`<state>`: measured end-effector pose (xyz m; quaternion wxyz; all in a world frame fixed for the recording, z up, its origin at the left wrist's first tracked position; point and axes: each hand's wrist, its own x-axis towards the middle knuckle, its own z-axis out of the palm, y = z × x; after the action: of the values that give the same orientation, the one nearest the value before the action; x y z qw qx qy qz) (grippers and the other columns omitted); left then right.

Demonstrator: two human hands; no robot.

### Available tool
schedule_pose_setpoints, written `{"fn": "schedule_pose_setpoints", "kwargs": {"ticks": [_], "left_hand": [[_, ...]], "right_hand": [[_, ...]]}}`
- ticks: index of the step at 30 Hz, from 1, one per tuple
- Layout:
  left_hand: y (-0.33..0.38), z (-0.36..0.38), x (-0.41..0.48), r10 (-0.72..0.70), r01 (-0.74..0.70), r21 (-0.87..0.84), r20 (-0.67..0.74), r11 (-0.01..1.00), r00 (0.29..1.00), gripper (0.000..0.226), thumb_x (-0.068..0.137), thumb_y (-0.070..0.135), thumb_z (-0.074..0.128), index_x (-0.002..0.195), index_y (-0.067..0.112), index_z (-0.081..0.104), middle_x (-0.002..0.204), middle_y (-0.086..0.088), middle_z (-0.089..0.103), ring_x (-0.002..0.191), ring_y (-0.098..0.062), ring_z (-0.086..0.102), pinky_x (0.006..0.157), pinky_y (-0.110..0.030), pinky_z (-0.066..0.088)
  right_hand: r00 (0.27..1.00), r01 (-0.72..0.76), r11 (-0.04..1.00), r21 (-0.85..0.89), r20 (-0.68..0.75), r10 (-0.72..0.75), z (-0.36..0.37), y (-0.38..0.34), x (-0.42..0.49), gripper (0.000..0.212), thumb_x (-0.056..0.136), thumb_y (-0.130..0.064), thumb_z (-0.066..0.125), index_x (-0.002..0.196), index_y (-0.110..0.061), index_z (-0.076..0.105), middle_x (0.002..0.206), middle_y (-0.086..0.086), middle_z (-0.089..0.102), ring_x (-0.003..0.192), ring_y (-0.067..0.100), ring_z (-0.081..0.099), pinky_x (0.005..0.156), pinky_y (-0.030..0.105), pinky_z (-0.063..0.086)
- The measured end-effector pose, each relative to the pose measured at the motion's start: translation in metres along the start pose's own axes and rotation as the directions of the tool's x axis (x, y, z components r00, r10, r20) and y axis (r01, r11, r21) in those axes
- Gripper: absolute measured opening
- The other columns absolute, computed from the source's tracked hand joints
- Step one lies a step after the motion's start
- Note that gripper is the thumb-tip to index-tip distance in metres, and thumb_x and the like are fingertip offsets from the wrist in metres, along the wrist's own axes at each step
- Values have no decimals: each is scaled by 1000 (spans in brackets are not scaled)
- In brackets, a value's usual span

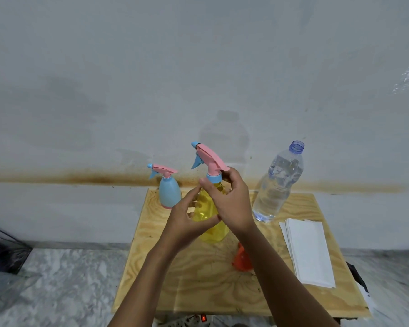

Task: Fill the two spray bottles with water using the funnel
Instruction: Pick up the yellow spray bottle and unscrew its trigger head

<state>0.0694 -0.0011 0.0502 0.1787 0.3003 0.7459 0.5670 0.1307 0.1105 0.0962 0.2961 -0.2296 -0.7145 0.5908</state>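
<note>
A yellow spray bottle (212, 232) with a pink and blue trigger head (208, 159) stands mid-table. My left hand (187, 220) wraps its body from the left. My right hand (229, 201) grips its neck just under the blue collar. A blue spray bottle (169, 193) with its own pink trigger head stands behind, at the table's far left, untouched. An orange funnel (242, 259) lies on the table, partly hidden by my right forearm. An uncapped clear water bottle (278, 185) holding water stands at the far right.
The wooden table (198, 279) is small, set against a stained white wall. A stack of white paper napkins (309, 251) lies along its right side. A power strip (191, 320) sits on the marble floor below the front edge.
</note>
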Motion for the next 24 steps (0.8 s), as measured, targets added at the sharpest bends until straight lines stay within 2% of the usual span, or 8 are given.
{"fn": "schedule_pose_setpoints", "kwargs": {"ticks": [3,5,8,10,13,17,20,24], "left_hand": [[-1,0,-1,-21,20,-4,-17,1000,1000,74,72,32,87,130,50,44,120,31,56,112,16,51,81,-9,47],[-4,1,-1,-33,33,-2,-19,999,999,70,71,30,88,119,56,44,115,32,57,109,17,51,79,-8,47],[-12,5,0,-41,41,8,-12,999,999,65,70,32,89,112,57,48,112,29,60,107,14,54,79,-11,49],[-17,8,-1,-52,52,11,-7,999,999,62,70,29,89,111,54,49,110,26,61,104,14,55,77,-10,49],[-31,15,-2,-72,71,36,4,997,997,62,72,22,88,112,50,49,110,23,62,103,14,55,76,-3,45],[-52,29,-3,-97,95,122,3,988,995,72,69,27,87,129,32,48,118,13,61,111,-4,56,78,2,38],[-67,40,-5,-107,109,175,-20,979,994,75,67,24,89,127,30,45,112,8,58,106,-12,54,74,-7,40],[-89,54,-7,-153,157,219,-38,963,988,76,67,24,89,127,26,43,114,2,56,106,-19,54,71,-20,41]], "right_hand": [[1000,4,1000,-9,-9,-4,-3,0,2,37,86,-36,73,119,-26,62,111,-13,68,107,4,63,81,4,46],[1000,22,999,36,-23,-21,-4,-1,2,30,89,-32,71,118,-30,61,110,-15,69,106,4,64,90,16,50],[997,46,994,104,-58,-40,-7,0,4,27,92,-29,68,116,-36,58,114,-8,70,109,10,66,97,35,52],[996,63,989,137,-69,-54,-10,-2,6,26,94,-25,66,118,-32,59,114,-4,70,107,13,67,96,34,52],[993,94,980,174,-89,-80,-20,-10,12,27,97,-16,61,124,-14,59,107,-4,70,96,13,70,89,27,54],[981,145,976,162,-153,-120,-37,-22,22,19,99,-19,57,118,-22,60,102,-14,70,89,12,71,91,33,56],[963,168,967,192,-241,-120,-54,-26,31,16,101,-16,54,112,-25,60,97,-12,69,85,8,69,91,33,56],[947,134,987,85,-303,-103,-75,-12,41,20,101,-22,54,117,-18,65,94,-8,65,88,6,60,87,29,53]]}}
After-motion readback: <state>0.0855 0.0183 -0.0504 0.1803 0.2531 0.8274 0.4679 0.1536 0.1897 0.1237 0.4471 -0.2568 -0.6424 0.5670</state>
